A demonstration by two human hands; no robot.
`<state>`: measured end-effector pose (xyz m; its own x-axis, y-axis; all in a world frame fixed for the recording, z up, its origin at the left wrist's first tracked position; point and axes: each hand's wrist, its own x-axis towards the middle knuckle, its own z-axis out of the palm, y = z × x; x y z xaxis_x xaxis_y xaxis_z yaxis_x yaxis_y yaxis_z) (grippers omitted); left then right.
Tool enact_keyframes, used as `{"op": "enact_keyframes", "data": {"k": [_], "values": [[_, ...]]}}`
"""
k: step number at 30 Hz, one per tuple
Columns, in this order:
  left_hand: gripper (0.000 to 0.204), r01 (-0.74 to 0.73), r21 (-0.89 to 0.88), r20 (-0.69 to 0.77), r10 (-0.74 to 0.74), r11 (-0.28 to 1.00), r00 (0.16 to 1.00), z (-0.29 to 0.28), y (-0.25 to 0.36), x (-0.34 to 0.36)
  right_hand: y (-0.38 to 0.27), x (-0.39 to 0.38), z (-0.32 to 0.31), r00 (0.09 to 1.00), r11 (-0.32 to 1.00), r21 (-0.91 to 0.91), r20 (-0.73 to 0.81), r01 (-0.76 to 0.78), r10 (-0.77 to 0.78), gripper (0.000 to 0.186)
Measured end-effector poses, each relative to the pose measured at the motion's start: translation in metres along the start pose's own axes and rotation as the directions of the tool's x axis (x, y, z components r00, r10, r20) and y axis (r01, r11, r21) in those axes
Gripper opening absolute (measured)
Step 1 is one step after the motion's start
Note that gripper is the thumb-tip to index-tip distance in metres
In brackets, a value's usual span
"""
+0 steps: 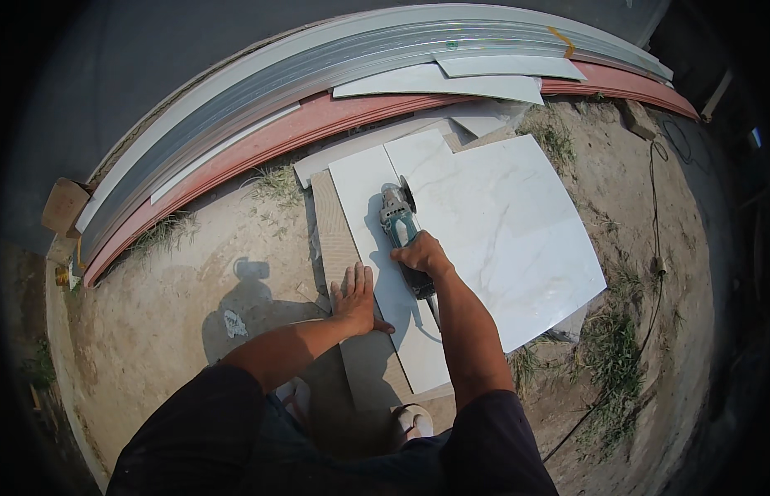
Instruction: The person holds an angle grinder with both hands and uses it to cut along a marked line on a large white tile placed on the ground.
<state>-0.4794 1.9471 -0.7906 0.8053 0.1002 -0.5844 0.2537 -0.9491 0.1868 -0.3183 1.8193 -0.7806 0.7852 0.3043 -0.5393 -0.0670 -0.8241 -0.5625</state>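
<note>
My right hand is wrapped round a teal and grey angle grinder. Its disc rests at a straight line running lengthwise through a large white marble-patterned tile, and its cord hangs from the rear. My left hand lies with fingers spread on the narrower white strip left of that line, at its left edge. Under the tile, a tan board or tile with a ridged surface sticks out to the left. I cannot tell whether the line is cut right through.
Long red boards, metal lengths and white offcuts lie stacked along the far side. Dirt ground with grass tufts surrounds the tiles. A black cable runs along the right. My sandalled feet stand at the near edge.
</note>
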Motion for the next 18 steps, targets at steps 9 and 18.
{"op": "enact_keyframes", "data": {"k": [9, 18], "values": [[0.153, 0.015, -0.005, 0.036, -0.015, 1.0, 0.999, -0.006, 0.003, -0.003, 0.001, -0.01, -0.003, 0.998, 0.999, -0.026, 0.048, -0.044, 0.045, 0.072], [0.153, 0.019, 0.001, 0.058, -0.019, 1.0, 0.998, -0.007, 0.004, -0.002, 0.006, -0.015, -0.002, 0.998, 0.999, -0.014, 0.052, -0.046, 0.047, 0.072]]}}
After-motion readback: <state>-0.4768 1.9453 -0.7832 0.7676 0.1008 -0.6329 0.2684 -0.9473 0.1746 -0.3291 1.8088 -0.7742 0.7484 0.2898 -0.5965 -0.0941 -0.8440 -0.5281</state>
